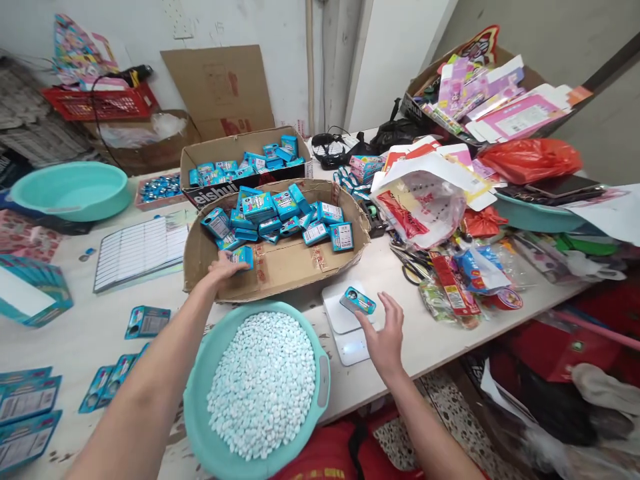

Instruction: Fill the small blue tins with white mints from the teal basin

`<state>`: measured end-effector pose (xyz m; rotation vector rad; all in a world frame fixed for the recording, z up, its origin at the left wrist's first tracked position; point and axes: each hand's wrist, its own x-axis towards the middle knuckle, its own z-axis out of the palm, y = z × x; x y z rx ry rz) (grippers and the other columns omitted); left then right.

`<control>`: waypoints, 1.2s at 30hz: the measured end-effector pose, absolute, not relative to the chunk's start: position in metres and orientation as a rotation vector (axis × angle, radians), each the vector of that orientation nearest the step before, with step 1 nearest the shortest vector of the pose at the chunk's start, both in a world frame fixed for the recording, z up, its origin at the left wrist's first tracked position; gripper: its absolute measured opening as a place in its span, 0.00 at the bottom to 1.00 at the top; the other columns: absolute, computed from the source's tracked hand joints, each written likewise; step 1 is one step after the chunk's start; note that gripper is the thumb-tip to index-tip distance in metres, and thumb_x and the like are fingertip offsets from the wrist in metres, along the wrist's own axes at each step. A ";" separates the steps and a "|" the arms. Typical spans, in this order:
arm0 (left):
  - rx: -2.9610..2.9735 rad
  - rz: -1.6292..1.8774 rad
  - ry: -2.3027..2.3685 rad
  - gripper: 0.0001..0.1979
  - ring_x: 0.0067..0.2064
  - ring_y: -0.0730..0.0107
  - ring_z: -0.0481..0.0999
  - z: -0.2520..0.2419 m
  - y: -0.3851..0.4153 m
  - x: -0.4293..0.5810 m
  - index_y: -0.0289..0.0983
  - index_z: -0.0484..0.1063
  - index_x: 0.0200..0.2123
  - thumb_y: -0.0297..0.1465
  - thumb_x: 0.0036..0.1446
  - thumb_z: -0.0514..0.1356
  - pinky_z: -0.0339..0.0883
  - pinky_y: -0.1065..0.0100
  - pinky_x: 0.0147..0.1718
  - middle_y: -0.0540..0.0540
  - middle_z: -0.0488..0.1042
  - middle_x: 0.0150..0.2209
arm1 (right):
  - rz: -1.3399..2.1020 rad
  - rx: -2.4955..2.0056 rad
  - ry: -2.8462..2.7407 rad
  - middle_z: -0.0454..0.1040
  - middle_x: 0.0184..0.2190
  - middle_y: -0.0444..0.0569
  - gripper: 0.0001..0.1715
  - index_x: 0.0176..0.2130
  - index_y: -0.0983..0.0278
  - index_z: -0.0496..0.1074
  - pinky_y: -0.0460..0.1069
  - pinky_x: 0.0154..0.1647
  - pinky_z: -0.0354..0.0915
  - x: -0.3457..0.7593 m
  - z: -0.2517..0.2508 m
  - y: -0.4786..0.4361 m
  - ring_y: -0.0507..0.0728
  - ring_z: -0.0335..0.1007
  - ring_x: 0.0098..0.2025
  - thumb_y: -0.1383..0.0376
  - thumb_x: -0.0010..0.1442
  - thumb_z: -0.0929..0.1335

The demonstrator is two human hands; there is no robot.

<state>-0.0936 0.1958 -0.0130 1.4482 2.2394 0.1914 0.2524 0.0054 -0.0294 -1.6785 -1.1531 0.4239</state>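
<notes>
My left hand (pixel 225 269) reaches over the near left rim of a cut-down cardboard box (pixel 287 267), its fingers closed on a small blue candy box (pixel 243 257). Many similar blue boxes are piled toward the back of that carton. Beside the carton, a white digital scale (pixel 343 313) with a lit display carries another small blue candy box with a round window (pixel 359 300). Close to its right side is my right hand (pixel 385 333), thumb and fingers apart with nothing between them. A turquoise basin (pixel 199 407) holds a heap of small pale blue and white candies (pixel 263 383).
A second carton (pixel 225 150) of blue boxes stands behind. Flattened blue packs (pixel 147 322) lie at left, near a printed sheet (pixel 143 250) and an empty turquoise basin (pixel 70 190). Scissors (pixel 413 263), wrappers (pixel 457 283) and bags crowd the right side.
</notes>
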 end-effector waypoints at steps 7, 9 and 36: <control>2.003 0.417 1.135 0.33 0.59 0.51 0.59 0.042 0.015 -0.005 0.44 0.66 0.50 0.39 0.38 0.69 0.57 0.54 0.56 0.42 0.59 0.57 | 1.717 -1.200 -0.725 0.73 0.49 0.54 0.34 0.51 0.61 0.68 0.57 0.46 0.68 0.197 0.010 -0.029 0.63 0.71 0.47 0.51 0.48 0.74; 1.972 0.459 1.132 0.32 0.60 0.52 0.59 0.026 -0.020 0.003 0.45 0.64 0.53 0.41 0.43 0.67 0.56 0.53 0.56 0.41 0.59 0.59 | 1.823 -1.185 -0.638 0.76 0.44 0.51 0.33 0.47 0.62 0.70 0.55 0.45 0.68 0.192 0.009 -0.034 0.63 0.73 0.45 0.54 0.44 0.76; 1.744 0.423 2.151 0.24 0.58 0.48 0.58 -0.073 -0.030 0.003 0.39 0.65 0.56 0.43 0.60 0.50 0.53 0.47 0.54 0.38 0.62 0.58 | 1.950 -1.175 -0.681 0.77 0.45 0.51 0.31 0.44 0.60 0.75 0.57 0.50 0.64 0.259 -0.023 -0.038 0.64 0.70 0.50 0.55 0.40 0.78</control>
